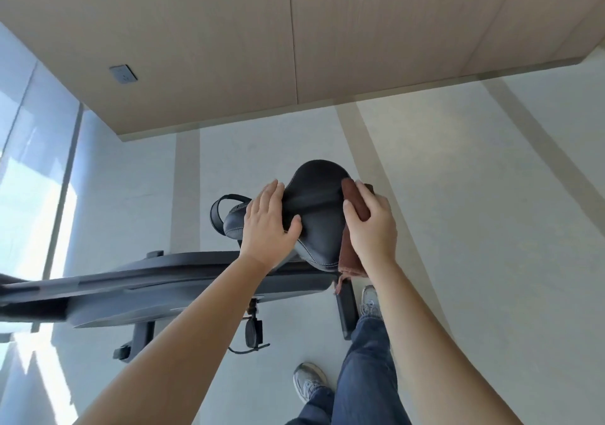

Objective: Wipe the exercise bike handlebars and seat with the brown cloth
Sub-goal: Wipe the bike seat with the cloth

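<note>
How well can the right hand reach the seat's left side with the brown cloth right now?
Probably not fully. The left hand rests flat on the left side of the seat and covers it. The right hand holds the brown cloth at the right edge; only the middle lies bare between them.

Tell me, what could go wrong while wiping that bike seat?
The brown cloth hangs loose below the right hand, so it might slip and fall on the floor. One shoe stands close to the bike's base bar; a step could trip on it.
</note>
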`<action>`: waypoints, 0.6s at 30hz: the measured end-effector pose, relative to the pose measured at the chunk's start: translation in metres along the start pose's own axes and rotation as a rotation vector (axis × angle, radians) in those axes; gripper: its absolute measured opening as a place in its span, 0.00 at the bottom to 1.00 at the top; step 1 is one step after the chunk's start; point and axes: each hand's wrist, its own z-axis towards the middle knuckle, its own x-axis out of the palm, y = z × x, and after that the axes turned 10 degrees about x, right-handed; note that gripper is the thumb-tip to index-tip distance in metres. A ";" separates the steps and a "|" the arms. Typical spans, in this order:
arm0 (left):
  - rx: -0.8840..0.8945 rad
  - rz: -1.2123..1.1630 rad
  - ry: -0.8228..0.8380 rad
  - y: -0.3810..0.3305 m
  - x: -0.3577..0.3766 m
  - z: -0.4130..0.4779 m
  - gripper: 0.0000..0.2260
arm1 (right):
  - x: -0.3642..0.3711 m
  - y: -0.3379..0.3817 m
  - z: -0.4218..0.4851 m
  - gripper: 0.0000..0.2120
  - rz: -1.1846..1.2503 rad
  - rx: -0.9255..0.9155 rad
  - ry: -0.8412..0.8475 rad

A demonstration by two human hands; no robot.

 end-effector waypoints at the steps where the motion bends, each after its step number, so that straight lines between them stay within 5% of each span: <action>1: -0.019 -0.006 -0.025 0.003 -0.002 -0.008 0.27 | 0.002 0.000 -0.006 0.19 -0.032 -0.034 -0.016; 9: 0.028 0.057 -0.017 0.026 -0.017 -0.042 0.23 | 0.018 -0.024 -0.053 0.16 -0.364 -0.550 -0.198; 13: 0.034 0.058 -0.009 0.026 -0.015 -0.046 0.24 | 0.017 0.007 -0.023 0.16 -0.650 -0.715 -0.005; 18: 0.045 0.077 -0.004 0.031 -0.013 -0.050 0.24 | 0.039 0.043 0.003 0.21 -0.891 -0.617 0.245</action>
